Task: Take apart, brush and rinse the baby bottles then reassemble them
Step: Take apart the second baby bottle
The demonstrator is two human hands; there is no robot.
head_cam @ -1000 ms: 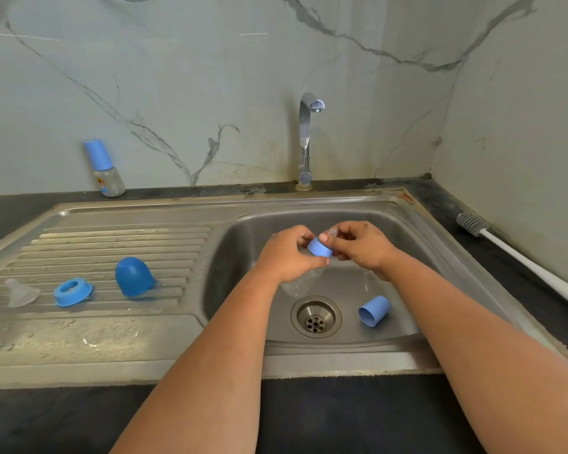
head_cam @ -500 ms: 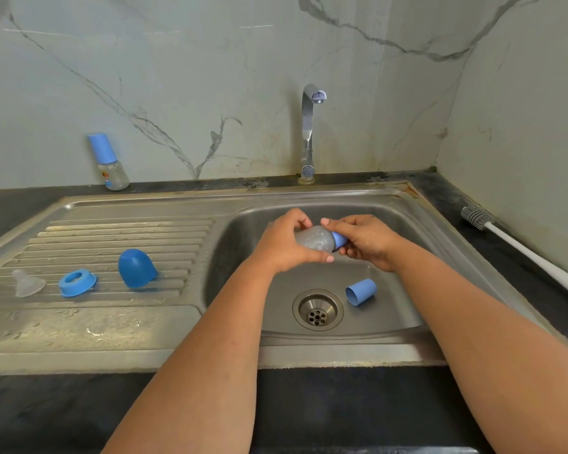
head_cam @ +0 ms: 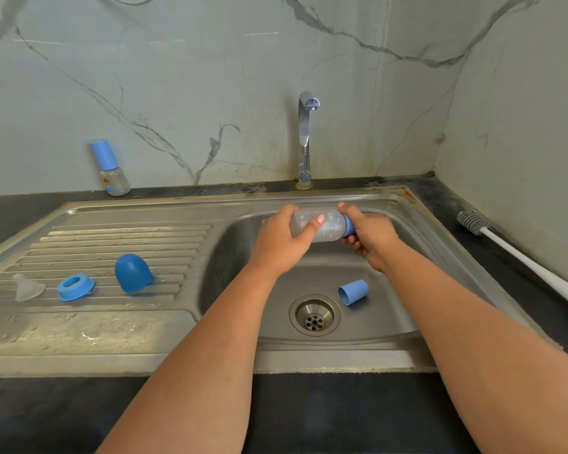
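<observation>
Bottle (head_cam: 325, 226) held horizontally above sink (head_cam: 391, 322): left hand (head_cam: 281, 239) grasps the clear body, right hand (head_cam: 369, 234) grasps the blue collar (head_cam: 350, 225).

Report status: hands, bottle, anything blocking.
Left hand grips clear bottle, held sideways over sink basin. Right hand grips its blue collar. Loose blue cap lies in basin by drain; nothing blocking.

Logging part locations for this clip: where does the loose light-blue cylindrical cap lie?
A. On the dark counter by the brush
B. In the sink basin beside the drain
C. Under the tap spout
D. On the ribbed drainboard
B: the light-blue cap lies on its side on the sink basin floor, just right of the drain.
</observation>
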